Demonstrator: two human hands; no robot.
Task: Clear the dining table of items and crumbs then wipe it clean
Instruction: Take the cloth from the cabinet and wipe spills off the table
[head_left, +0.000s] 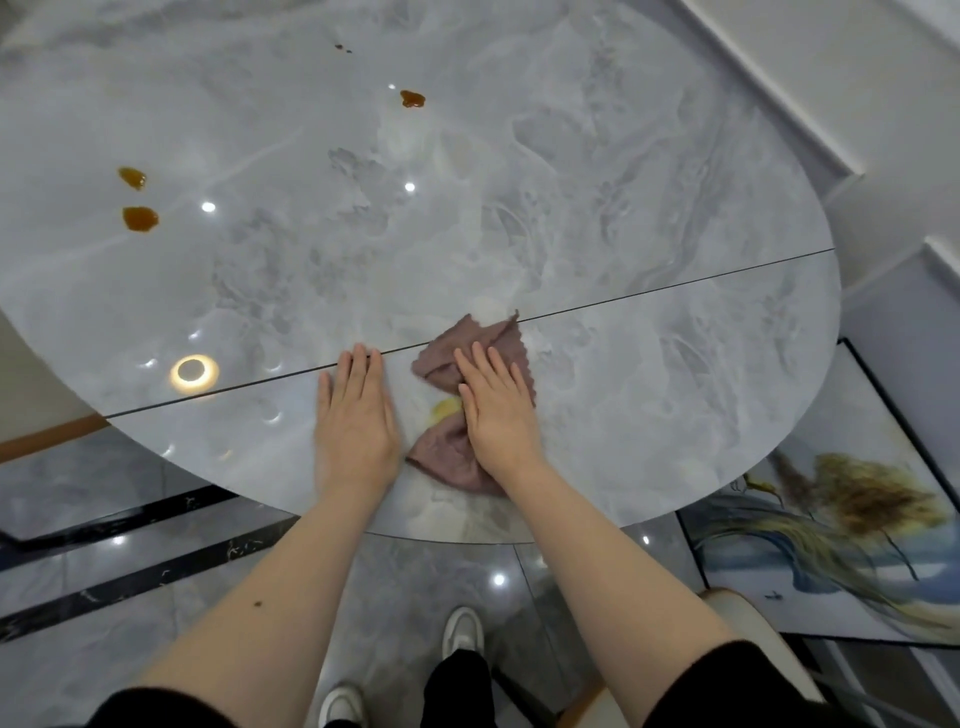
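Note:
A mauve cloth (448, 358) lies crumpled on the round grey marble table (649, 364) near its front edge. My right hand (498, 410) presses flat on the cloth with straight fingers. A yellowish smear (445, 409) shows on the table just left of that hand. My left hand (356, 415) rests flat on the bare tabletop beside the cloth, fingers straight. Brown sauce spots sit farther off: two spots at the far left (139, 218) (132, 177), one spot near the top middle (412, 98), and tiny specks (342, 48) beyond.
A dark seam (675, 285) crosses the tabletop. A framed painting (831, 530) leans on the floor at the right. A pale chair (748, 618) stands at the lower right. My white shoes (462, 631) are on the glossy tile floor below the table edge.

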